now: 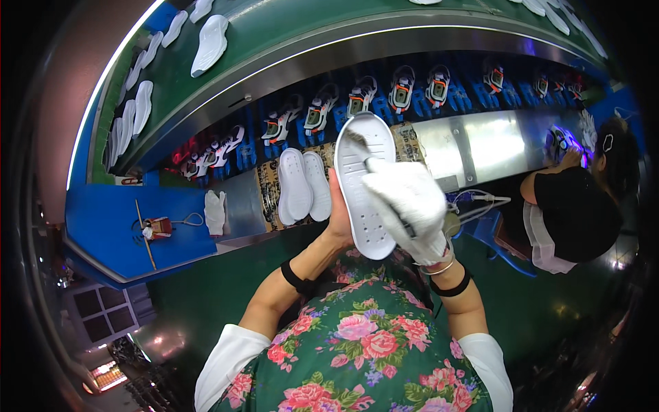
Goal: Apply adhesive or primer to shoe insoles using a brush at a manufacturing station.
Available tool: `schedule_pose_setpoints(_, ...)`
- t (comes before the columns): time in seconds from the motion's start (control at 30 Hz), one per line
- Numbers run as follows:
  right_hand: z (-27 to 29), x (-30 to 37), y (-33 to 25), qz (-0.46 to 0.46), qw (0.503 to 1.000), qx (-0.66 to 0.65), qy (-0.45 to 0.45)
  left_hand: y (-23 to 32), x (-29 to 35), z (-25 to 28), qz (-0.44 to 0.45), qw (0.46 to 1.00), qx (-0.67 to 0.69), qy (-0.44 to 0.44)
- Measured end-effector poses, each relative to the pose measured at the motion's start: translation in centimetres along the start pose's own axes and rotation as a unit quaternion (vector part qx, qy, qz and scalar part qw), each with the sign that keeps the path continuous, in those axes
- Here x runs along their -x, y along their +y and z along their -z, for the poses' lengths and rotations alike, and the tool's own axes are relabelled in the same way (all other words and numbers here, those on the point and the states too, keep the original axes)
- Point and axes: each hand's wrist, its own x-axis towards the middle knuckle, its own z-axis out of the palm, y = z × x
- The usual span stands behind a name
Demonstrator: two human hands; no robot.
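Note:
My bare left hand point(339, 214) grips the left edge of a white shoe sole point(361, 199), held up in front of my chest with its grooved, holed inner face toward me. A white glove covers my right hand point(410, 206), which is closed around a brush point(357, 139). The dark bristles rest on the upper part of that face; most of the handle is hidden by the glove. Left of my hands, two more white soles point(294, 187) lie side by side on a taped cardboard mat point(268, 185) on the metal bench.
Behind the bench runs a row of shoe uppers point(320, 110) on blue holders. Above them, a green conveyor point(288, 24) carries white soles. A blue table point(110, 226) at left bears a small red container point(159, 228) and a white glove point(215, 211). A co-worker point(576, 213) sits at right.

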Motion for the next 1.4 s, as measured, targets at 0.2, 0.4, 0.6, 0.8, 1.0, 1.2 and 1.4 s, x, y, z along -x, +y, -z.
schedule_pose_setpoints(0.2,-0.1,0.4,0.7,-0.111,0.976,-0.186,-0.002,0.1,0.0,1.1,-0.066,0.995,-0.074,0.030)
schedule_pose_setpoints(0.4,0.1,1.4,0.3,0.020,0.998,-0.063,-0.023,-0.4,-0.6,2.3,-0.066,0.994,-0.060,0.057)
schedule_pose_setpoints(0.6,1.2,1.7,1.5,-0.053,0.991,-0.125,0.017,0.3,-1.4,1.4,-0.032,0.958,0.275,-0.072)
schedule_pose_setpoints(0.8,1.0,2.9,0.5,-0.021,0.972,-0.212,-0.095,1.3,-2.2,2.3,-0.018,0.989,0.071,-0.130)
schedule_pose_setpoints(1.0,0.4,3.8,1.0,0.025,0.992,-0.111,-0.045,1.8,-3.1,3.2,-0.010,0.988,0.075,-0.131)
schedule_pose_setpoints(1.2,0.9,3.7,1.3,-0.043,0.974,-0.210,-0.071,2.5,-3.1,2.7,-0.027,0.987,0.119,-0.101)
schedule_pose_setpoints(1.4,0.3,4.7,1.1,0.015,0.983,-0.161,-0.081,3.4,-4.3,3.1,-0.034,0.988,0.115,-0.099)
